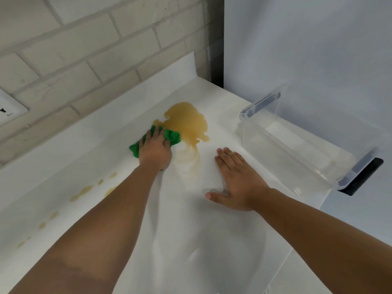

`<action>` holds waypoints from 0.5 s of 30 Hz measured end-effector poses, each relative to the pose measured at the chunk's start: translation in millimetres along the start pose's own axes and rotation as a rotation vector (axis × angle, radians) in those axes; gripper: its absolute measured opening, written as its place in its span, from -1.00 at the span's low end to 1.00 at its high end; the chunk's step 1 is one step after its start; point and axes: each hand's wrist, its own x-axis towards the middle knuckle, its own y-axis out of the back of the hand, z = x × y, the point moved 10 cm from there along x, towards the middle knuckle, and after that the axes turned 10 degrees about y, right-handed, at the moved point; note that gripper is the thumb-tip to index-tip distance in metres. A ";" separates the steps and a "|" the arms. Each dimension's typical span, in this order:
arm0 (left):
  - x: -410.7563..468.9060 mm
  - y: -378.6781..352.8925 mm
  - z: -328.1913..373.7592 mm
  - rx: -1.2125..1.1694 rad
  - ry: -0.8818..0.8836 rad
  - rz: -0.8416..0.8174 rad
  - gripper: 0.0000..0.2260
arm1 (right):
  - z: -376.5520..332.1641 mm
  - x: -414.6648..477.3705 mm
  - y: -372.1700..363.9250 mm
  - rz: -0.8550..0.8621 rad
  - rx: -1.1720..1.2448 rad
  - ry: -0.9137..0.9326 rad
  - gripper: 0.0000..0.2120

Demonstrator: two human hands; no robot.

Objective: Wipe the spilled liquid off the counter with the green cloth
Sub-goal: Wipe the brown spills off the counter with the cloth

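A brownish-yellow puddle of spilled liquid (pixel 186 122) lies on the white counter (pixel 191 230), with a thin smeared streak trailing toward me. My left hand (pixel 154 148) presses a crumpled green cloth (pixel 171 136) flat on the counter at the puddle's left edge; the cloth touches the liquid. My right hand (pixel 235 179) rests palm down on the counter to the right of the smear, fingers spread, holding nothing.
Small drops of the same liquid (pixel 84 190) dot the counter along the left. A clear plastic bin (pixel 297 145) with dark handles stands at the right edge. A brick wall (pixel 84 49) with a white outlet plate (pixel 8 111) backs the counter.
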 end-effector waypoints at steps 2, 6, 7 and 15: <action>-18.9 -6.0 33.0 -0.012 -0.134 -0.004 -0.51 | 0.0 0.3 -0.2 0.015 0.015 0.001 0.07; -70.5 -18.4 58.3 -0.010 -0.394 -0.089 -0.44 | 0.7 1.2 3.6 0.047 0.041 0.005 0.06; -78.7 -19.2 52.5 -0.015 -0.442 -0.112 -0.43 | 0.4 1.2 4.8 0.052 0.046 0.011 0.05; -33.0 7.9 -27.8 -0.106 -0.145 0.043 -0.51 | 7.2 -2.1 7.2 0.033 0.014 0.096 0.02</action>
